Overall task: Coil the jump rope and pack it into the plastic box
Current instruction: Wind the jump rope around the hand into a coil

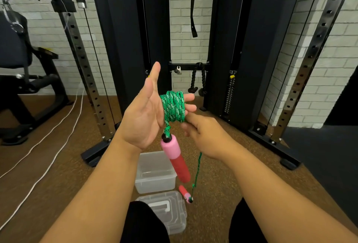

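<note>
The green jump rope is wound in several turns around the fingers of my left hand, which is held up palm toward me with the thumb raised. One pink-and-red handle hangs from the coil below my palm. My right hand pinches the rope just under the coil; the free strand drops from it to the second handle, which lies on the floor. The clear plastic box stands open on the floor beneath my hands, with its lid lying in front of it.
A black cable machine frame and perforated steel uprights stand ahead. A black triceps rope hangs from its crossbar. A bench is at the left, and white cables run across the brown floor.
</note>
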### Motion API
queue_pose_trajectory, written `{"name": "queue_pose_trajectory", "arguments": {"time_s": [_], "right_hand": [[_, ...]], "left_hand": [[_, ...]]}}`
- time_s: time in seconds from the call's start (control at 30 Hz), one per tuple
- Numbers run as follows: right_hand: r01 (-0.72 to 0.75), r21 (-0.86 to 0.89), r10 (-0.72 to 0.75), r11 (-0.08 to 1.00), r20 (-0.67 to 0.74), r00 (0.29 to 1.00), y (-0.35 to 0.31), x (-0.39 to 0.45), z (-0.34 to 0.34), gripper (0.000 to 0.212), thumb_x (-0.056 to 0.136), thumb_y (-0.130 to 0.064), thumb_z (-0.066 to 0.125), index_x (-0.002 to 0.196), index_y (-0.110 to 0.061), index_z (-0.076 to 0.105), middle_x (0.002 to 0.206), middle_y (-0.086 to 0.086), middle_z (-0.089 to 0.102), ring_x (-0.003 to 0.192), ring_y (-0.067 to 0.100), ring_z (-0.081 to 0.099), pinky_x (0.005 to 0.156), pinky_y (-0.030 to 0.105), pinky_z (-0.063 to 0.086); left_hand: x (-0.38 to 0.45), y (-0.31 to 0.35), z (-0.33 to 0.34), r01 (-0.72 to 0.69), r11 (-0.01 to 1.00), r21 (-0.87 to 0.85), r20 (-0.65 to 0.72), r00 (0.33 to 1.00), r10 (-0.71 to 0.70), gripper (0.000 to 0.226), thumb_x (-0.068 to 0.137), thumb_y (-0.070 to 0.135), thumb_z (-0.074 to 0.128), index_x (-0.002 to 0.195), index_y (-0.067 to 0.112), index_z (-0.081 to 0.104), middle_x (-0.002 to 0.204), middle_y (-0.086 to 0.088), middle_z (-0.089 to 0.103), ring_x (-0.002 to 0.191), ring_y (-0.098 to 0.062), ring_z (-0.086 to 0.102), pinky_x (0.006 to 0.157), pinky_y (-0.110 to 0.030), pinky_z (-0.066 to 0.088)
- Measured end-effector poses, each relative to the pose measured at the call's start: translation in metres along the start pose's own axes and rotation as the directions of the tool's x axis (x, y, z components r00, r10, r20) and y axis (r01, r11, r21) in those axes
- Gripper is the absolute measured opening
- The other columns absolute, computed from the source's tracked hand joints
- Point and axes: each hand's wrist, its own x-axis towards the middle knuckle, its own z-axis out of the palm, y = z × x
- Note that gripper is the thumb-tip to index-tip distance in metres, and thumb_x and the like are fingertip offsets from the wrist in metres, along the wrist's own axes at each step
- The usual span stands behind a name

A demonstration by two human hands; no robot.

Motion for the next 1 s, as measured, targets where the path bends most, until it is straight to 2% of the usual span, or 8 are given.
{"name": "queue_pose_trajectory", "arguments": {"time_s": [0.1, 0.3, 0.43, 0.5, 0.57, 0.67, 0.77, 1.0], "right_hand": [[0.03, -0.089, -0.021, 0.996, 0.105, 0.994, -0.004, -0.001, 0.001, 0.024, 0.099, -0.025, 0.045, 0.121, -0.021, 0.054, 0.092, 0.008, 0.064, 0.084, 0.025, 0.058, 0.073, 0.04, 0.05], [0.184, -0.201, -0.162, 0.962, 0.121, 0.979, -0.008, -0.005, -0.01, 0.017, 0.094, -0.032, 0.052, 0.087, -0.017, 0.057, 0.084, -0.002, 0.06, 0.077, 0.015, 0.055, 0.07, 0.041, 0.05], [0.266, -0.256, -0.26, 0.929, 0.056, 0.964, -0.009, 0.0, -0.032, 0.018, 0.091, -0.035, 0.056, 0.089, -0.019, 0.063, 0.083, -0.006, 0.058, 0.078, 0.01, 0.055, 0.071, 0.038, 0.051], [0.284, -0.26, -0.289, 0.923, 0.018, 0.957, -0.01, 0.003, -0.044, 0.017, 0.087, -0.035, 0.062, 0.087, -0.019, 0.064, 0.082, -0.007, 0.059, 0.079, 0.009, 0.058, 0.074, 0.036, 0.052], [0.276, -0.238, -0.286, 0.931, -0.008, 0.958, -0.011, 0.006, -0.055, 0.016, 0.081, -0.034, 0.071, 0.084, -0.02, 0.064, 0.081, -0.009, 0.059, 0.072, 0.006, 0.059, 0.072, 0.032, 0.052], [0.245, -0.156, -0.256, 0.957, -0.057, 0.965, -0.006, 0.01, -0.065, 0.016, 0.076, -0.027, 0.077, 0.082, -0.02, 0.064, 0.08, -0.01, 0.059, 0.067, 0.005, 0.061, 0.066, 0.026, 0.052], [0.189, 0.041, -0.181, 0.981, -0.147, 0.972, 0.003, 0.011, -0.069, 0.01, 0.079, -0.017, 0.075, 0.084, -0.019, 0.066, 0.085, -0.004, 0.061, 0.07, 0.007, 0.063, 0.062, 0.021, 0.054], [0.048, 0.353, 0.046, 0.935, -0.253, 0.966, 0.036, 0.006, -0.059, 0.016, 0.091, -0.017, 0.06, 0.099, -0.025, 0.071, 0.096, -0.009, 0.068, 0.092, 0.001, 0.061, 0.08, 0.016, 0.048]], "left_hand": [[-0.001, 0.001, -0.005, -0.021, 0.999, 0.029, -0.027, 0.999, 0.022, 0.062, 0.092, 0.054, 0.021, 0.15, 0.05, 0.0, 0.131, -0.03, 0.057, 0.117, -0.043, 0.059, 0.097, -0.043, 0.049], [0.004, -0.005, -0.008, 0.005, 0.979, 0.203, -0.035, 0.999, 0.002, 0.06, 0.092, 0.056, 0.023, 0.147, 0.056, 0.0, 0.132, -0.026, 0.056, 0.111, -0.04, 0.064, 0.1, -0.048, 0.046], [0.012, -0.02, -0.008, 0.025, 0.971, 0.24, -0.027, 0.999, -0.019, 0.059, 0.084, 0.072, 0.04, 0.137, 0.07, 0.015, 0.16, -0.014, 0.021, 0.134, -0.035, 0.046, 0.113, -0.055, 0.028], [0.025, -0.024, -0.007, 0.076, 0.954, 0.29, -0.057, 0.996, -0.062, 0.072, 0.074, 0.081, 0.047, 0.14, 0.061, 0.025, 0.157, 0.004, 0.028, 0.147, -0.026, 0.024, 0.117, -0.048, 0.021], [0.02, -0.031, -0.017, 0.109, 0.938, 0.328, 0.055, 0.989, -0.134, 0.086, 0.072, 0.085, 0.046, 0.145, 0.042, 0.031, 0.154, 0.01, 0.035, 0.145, -0.022, 0.027, 0.115, -0.041, 0.028], [0.021, -0.031, -0.002, 0.129, 0.958, 0.256, 0.056, 0.987, -0.148, 0.07, 0.087, 0.072, 0.035, 0.15, 0.043, 0.021, 0.163, 0.004, 0.014, 0.132, -0.026, 0.048, 0.107, -0.046, 0.039], [0.014, -0.03, 0.014, 0.115, 0.99, 0.078, 0.125, 0.984, -0.124, 0.076, 0.085, 0.067, 0.039, 0.151, 0.047, 0.01, 0.148, -0.014, 0.041, 0.086, -0.027, 0.065, 0.079, -0.041, 0.054], [0.02, -0.029, 0.029, 0.124, 0.989, -0.082, 0.253, 0.962, -0.1, 0.083, 0.08, 0.07, 0.045, 0.152, 0.046, 0.009, 0.118, -0.04, 0.056, 0.087, -0.037, 0.067, 0.087, -0.047, 0.052]]}}
